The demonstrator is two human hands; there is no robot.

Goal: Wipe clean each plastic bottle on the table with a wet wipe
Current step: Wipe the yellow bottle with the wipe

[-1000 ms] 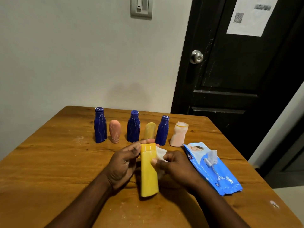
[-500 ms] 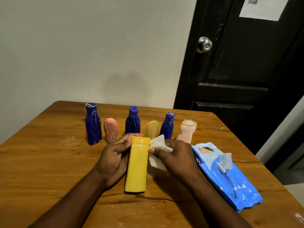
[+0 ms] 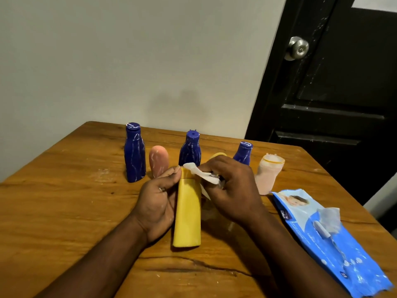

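two hands work one yellow bottle (image 3: 188, 216) at the middle of the desk (image 3: 64, 201), toward its near edge. the left hand (image 3: 156, 203) wraps the bottle's left side, with a fingertip at the cap. its grip is closed round the body to steady it, cap pointing to the far edge. whether the base rests on the desk cannot be told. the right hand (image 3: 234, 190) has its grip pinched on a bunched white wet wipe (image 3: 204, 175) laid against the cap and shoulder. bunching likely concentrates pressure at the cap seam. the yellow bottle is flat-sided and opaque, with a matching cap, and its visible face shows no obvious smears. six more bottles stand in a row toward the far edge. from the left edge they are a tall blue bottle (image 3: 134, 155), a pink bottle (image 3: 159, 161), a second blue bottle (image 3: 190, 150), a small yellow bottle (image 3: 218, 155) mostly hidden behind the right hand, a third blue bottle (image 3: 243, 153) and a pale pink bottle (image 3: 267, 175). white streaks on the blue and pink ones suggest they are not yet wiped. a blue wipe pack (image 3: 326, 239) lies along the right edge with one sheet protruding, within reach of the right hand.
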